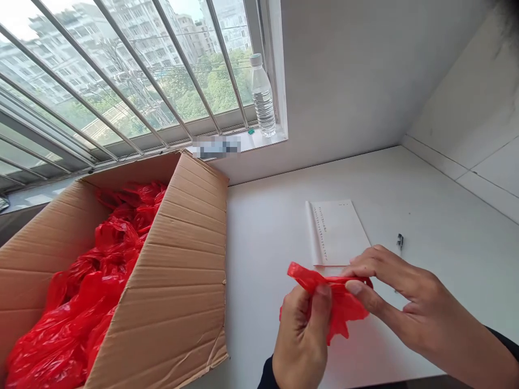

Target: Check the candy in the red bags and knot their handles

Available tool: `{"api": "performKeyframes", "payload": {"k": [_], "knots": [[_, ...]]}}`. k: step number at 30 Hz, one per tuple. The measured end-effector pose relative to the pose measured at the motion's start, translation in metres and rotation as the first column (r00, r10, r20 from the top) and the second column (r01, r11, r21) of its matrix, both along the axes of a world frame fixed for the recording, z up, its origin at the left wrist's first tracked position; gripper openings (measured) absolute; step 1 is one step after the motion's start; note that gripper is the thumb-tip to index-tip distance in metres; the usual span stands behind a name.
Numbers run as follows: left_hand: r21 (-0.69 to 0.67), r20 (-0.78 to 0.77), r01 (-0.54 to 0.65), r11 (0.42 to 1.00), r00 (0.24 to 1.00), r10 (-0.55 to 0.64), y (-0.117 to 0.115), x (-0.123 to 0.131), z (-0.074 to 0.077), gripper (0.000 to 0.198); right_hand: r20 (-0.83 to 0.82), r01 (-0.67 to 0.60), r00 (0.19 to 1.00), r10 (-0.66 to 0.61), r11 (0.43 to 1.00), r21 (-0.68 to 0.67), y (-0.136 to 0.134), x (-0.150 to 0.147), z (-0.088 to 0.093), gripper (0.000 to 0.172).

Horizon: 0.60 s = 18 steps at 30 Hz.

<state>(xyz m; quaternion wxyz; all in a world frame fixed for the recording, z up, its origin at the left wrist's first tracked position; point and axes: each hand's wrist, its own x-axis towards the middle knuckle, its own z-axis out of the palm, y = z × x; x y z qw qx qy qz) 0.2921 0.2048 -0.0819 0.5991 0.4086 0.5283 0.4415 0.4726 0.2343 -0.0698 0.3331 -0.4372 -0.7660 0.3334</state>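
A crumpled red plastic bag (351, 308) is stretched between my two hands above the white table. My left hand (304, 335) grips it with the thumb pressed on top, and a twisted end sticks out past the fingers. On the other side, my right hand (401, 297) pinches the bag between thumb and fingers. Loose ragged folds hang down between the hands. Behind them lies an open notebook (338, 227) with handwriting on its page.
A large open cardboard box (174, 270) full of red plastic bags (101, 292) stands at the left. A pen (400, 241) lies on the white table (267, 227) at the right. On the windowsill stands a water bottle (263, 97), beside a blurred item.
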Motion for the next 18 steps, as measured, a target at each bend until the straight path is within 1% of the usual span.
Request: {"api": "performKeyframes", "payload": {"k": [2,4,5,7,9,11,13,15,18], "knots": [[-0.042,0.055,0.0,0.999,0.998,0.003,0.006,-0.004,-0.006,0.046,-0.033,-0.031,0.999,0.031,0.999,-0.007,-0.001,0.0,-0.005,0.009],[-0.078,0.156,0.014,0.997,0.988,-0.002,0.009,-0.008,-0.012,0.045,-0.051,-0.065,0.997,0.063,0.997,-0.04,-0.003,-0.002,-0.009,0.009],[-0.079,0.213,0.028,0.997,0.977,-0.011,0.01,-0.011,-0.015,0.042,-0.064,-0.072,0.996,0.068,0.995,-0.069,-0.004,-0.004,-0.011,0.009],[-0.034,0.294,0.083,0.996,0.953,-0.07,0.01,-0.016,-0.017,0.03,-0.083,-0.071,0.995,0.06,0.989,-0.127,-0.007,-0.007,-0.015,0.01],[0.027,0.317,0.158,0.987,0.935,-0.158,0.01,-0.02,-0.015,0.019,-0.078,-0.07,0.995,0.057,0.983,-0.168,-0.009,-0.009,-0.018,0.011],[0.056,0.333,0.206,0.977,0.918,-0.213,0.01,-0.023,-0.011,0.015,-0.05,-0.098,0.995,0.09,0.977,-0.19,-0.01,-0.01,-0.02,0.011],[0.041,0.342,0.19,0.981,0.92,-0.192,0.011,-0.024,-0.009,0.013,-0.017,-0.156,0.988,0.155,0.968,-0.197,-0.009,-0.01,-0.019,0.01],[0.023,0.329,0.172,0.985,0.929,-0.17,0.012,-0.024,-0.01,0.013,0.0,-0.189,0.981,0.192,0.963,-0.191,-0.007,-0.01,-0.017,0.009],[0.042,0.281,0.2,0.979,0.938,-0.204,0.013,-0.025,-0.014,0.011,0.004,-0.142,0.99,0.144,0.983,-0.119,0.0,-0.012,-0.016,0.011]]}}
